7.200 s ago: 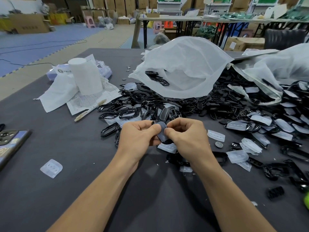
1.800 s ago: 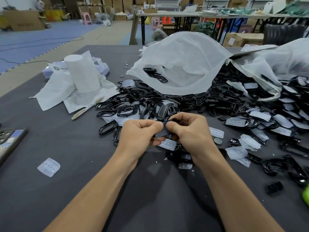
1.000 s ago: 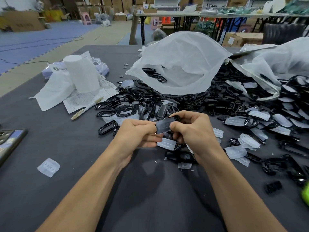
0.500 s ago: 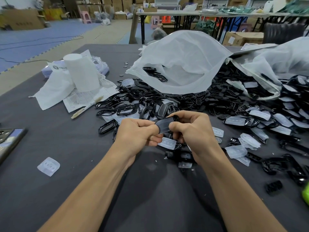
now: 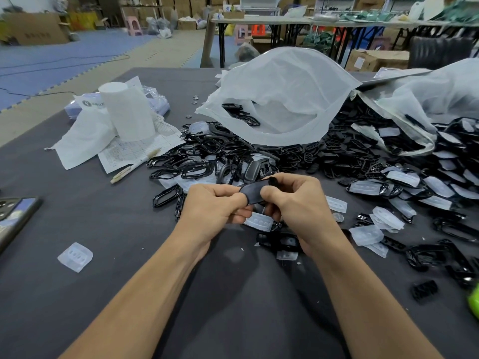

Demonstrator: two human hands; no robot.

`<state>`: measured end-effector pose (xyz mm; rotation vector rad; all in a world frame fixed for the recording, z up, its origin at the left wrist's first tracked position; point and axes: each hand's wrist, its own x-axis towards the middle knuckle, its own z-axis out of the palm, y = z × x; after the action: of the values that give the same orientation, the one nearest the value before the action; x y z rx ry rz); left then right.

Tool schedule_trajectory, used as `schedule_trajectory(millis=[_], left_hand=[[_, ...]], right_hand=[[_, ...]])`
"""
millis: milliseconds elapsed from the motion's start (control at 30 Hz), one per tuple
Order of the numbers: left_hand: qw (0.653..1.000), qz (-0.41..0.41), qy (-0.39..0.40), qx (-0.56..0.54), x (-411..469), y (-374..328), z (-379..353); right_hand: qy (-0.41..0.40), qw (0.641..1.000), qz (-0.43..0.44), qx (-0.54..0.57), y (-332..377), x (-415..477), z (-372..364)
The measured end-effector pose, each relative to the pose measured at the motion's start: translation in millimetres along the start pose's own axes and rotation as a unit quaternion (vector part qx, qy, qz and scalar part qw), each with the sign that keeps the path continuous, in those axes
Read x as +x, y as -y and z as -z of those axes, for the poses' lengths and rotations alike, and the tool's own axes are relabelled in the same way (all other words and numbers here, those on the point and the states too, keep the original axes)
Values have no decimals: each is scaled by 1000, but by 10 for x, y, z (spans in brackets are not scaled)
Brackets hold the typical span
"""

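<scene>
black shell [image 5: 252, 194] is pinched by my left hand [image 5: 215, 209] and right hand [image 5: 295, 203]; i think the pile [image 5: 344, 156] at 1 o'clock is left to do.

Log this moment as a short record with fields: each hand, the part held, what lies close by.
left hand: pinches the left end of the black part
right hand: pinches its right end
black part: held above the table, between both hands
under the hands: clear pad on the table
behind: pile of black frames, open white bag
far left: phone at the table edge
</scene>
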<state>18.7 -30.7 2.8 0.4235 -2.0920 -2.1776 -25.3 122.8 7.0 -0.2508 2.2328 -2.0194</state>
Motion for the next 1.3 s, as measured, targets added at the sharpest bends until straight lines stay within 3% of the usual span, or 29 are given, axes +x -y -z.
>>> schedule_trajectory(millis=[200,700,867,1167,1233,1300], left_hand=[[1000,12,20,-4,-9,-22,29],[1000,-11,-25,2,-1,16,-30],[998,-53,-6,40,-20,41,-20],[990,-99,-50,83,13,87,-46],[990,-97,-51,90,25,98,-41],[991,-86,-54,90,52,111,-25]], right_hand=[[-23,1000,0,19,10,0,14],[-9,1000,-2,3,27,-22,-12],[-32,999,9,-28,28,-29,-42],[14,999,-12,-33,23,-33,-13],[5,997,1,-79,27,-35,35],[-24,979,78,-186,54,-84,94]])
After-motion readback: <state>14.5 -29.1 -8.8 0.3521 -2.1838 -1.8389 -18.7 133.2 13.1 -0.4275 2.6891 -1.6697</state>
